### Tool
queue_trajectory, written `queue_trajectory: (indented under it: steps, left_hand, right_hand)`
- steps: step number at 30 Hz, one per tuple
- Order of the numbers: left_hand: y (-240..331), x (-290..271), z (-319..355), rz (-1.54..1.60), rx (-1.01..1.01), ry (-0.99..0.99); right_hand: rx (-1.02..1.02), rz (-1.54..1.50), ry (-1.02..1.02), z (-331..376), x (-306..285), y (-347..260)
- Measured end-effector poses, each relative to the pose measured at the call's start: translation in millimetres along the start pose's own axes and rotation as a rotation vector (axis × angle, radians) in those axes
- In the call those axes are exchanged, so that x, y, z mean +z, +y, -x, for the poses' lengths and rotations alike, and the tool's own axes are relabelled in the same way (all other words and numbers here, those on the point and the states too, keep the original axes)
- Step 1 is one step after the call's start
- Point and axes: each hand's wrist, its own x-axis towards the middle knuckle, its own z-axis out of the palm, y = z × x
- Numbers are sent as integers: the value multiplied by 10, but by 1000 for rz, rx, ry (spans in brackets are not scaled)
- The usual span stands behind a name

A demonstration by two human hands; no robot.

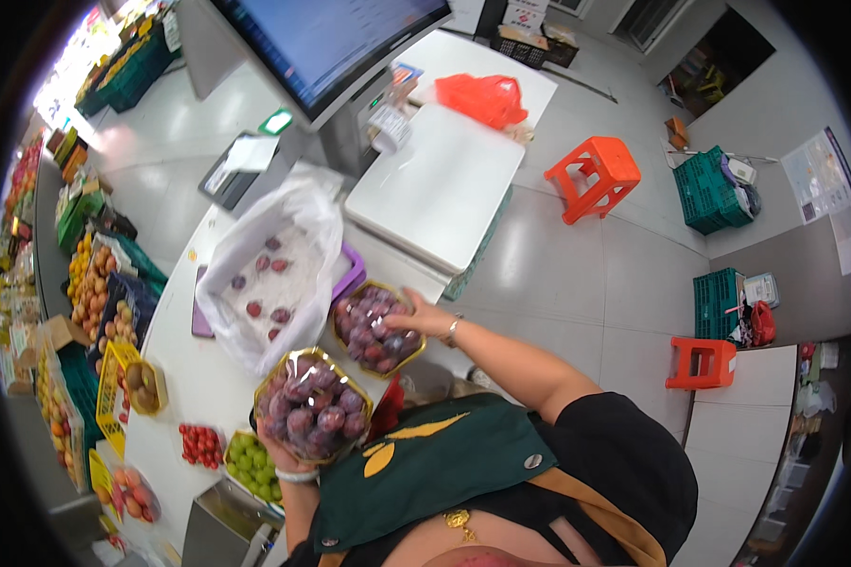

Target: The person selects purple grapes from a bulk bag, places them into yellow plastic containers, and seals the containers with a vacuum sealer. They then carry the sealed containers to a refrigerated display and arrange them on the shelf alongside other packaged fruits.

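Note:
Close to my body, my left hand point(282, 446) is closed on the lower left side of a tray of plums point(314, 408), dark reddish-purple fruit under clear wrap with a gold rim. My right hand point(425, 318) grips the right edge of another wrapped tray of plums point(373, 333), its thumb over the top. Fingers underneath both trays are hidden. Just beyond them lies a box lined with white plastic point(219, 274), where several loose plums point(280, 265) are scattered. A purple container point(349, 271) shows partly between that box and the right-hand tray.
A white weighing plate point(440, 184) stands behind a monitor point(326, 42), with a red plastic bag point(482, 99) at its far end. Cherry tomatoes point(200, 445) and green fruit point(252, 467) sit at my left. An orange stool point(596, 175) stands on the floor, right.

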Motion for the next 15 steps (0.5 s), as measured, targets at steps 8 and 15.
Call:
queue_trajectory:
  steps: [8,15]
  left_hand:
    - [-598,1068,-28,-79,304,23]
    - [-1667,2216,-214,-56,480,-134]
  right_hand:
    - [74,-516,-373,-54,149,56]
    - [102,-715,-726,1020,-1640,239]
